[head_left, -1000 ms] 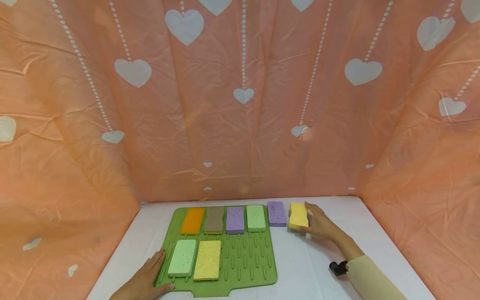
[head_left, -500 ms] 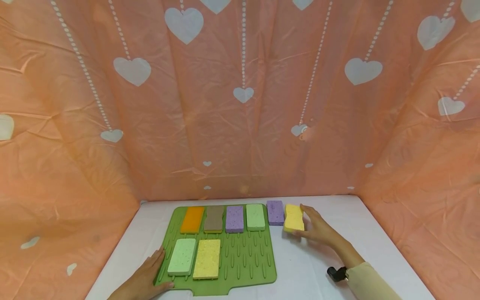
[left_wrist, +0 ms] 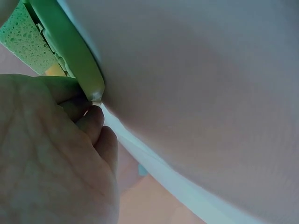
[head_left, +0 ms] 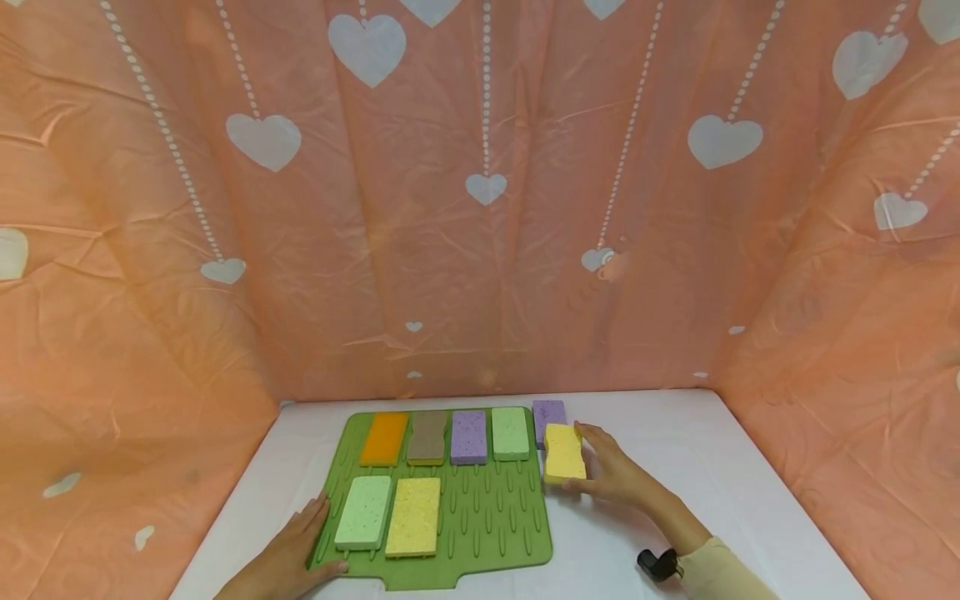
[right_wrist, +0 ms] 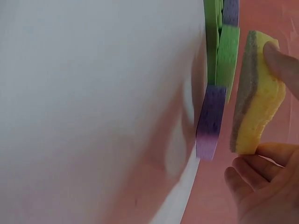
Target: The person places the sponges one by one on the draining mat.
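Head view: a white table (head_left: 675, 467) is seen in front of a pink curtain (head_left: 480, 208) with white hearts. A green mat (head_left: 495, 517) is laid on the table. Four sponges are lined up along the far side of the mat: an orange sponge (head_left: 385, 438), a brown sponge (head_left: 428, 437), a purple sponge (head_left: 469, 437) and a light green sponge (head_left: 511, 433). Two more are set nearer: a pale green sponge (head_left: 364, 512) and a big yellow sponge (head_left: 414, 517). A second purple sponge (head_left: 548, 412) is left on the table just past the right edge of the mat. A yellow sponge (head_left: 564, 453) is held by the right hand (head_left: 615, 475), close to the right edge of the mat and just in front of that purple sponge. The left hand (head_left: 288, 558) is laid flat on the near left corner of the mat.

Left wrist view: the edge of the mat (left_wrist: 70, 51) is touched by the left hand (left_wrist: 51, 158). The fingers are bent only a little, and nothing is gripped.

Right wrist view: the yellow sponge (right_wrist: 259, 93), which has a grey side, is pinched between the fingertips (right_wrist: 282, 63) and thumb of the right hand (right_wrist: 266, 186). It is held just beside the second purple sponge (right_wrist: 210, 121), with a small gap between them.
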A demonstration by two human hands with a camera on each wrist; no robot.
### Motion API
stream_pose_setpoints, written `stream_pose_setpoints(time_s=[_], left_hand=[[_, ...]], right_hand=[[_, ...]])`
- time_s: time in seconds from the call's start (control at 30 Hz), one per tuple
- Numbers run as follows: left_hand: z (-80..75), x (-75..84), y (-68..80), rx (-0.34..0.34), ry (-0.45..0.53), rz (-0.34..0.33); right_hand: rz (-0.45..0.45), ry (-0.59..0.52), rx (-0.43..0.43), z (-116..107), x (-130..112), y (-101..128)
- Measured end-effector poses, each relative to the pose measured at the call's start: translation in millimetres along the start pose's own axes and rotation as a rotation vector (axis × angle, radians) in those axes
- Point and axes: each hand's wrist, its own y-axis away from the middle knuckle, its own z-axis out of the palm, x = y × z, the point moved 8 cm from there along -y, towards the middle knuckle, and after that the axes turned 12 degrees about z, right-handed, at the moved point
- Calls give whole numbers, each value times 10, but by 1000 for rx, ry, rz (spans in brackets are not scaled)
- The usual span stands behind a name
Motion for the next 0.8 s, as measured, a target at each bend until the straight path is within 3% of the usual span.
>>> stream_pose_setpoints(time_s=[0.13,0.23,0.43,0.57,0.67,0.8], left_hand=[[-27,36,-26,-52,11,-49],[-33,50,-32,-51,18,-50],[42,-58,4,38,23,-8],[59,-71,27,75,-10,29],[9,3,9,50,-41,32],[-40,60,-31,-24,3,-38]], right_hand=[[-31,-14,-13,111,-88,21],[-73,-11,-14,191,-158,40],[-163,11,-7,321,-333,103],[-158,-2,-25,414,-405,128],[-158,-15,-48,481,-468,141],[-163,-30,-85,574,-561,148]])
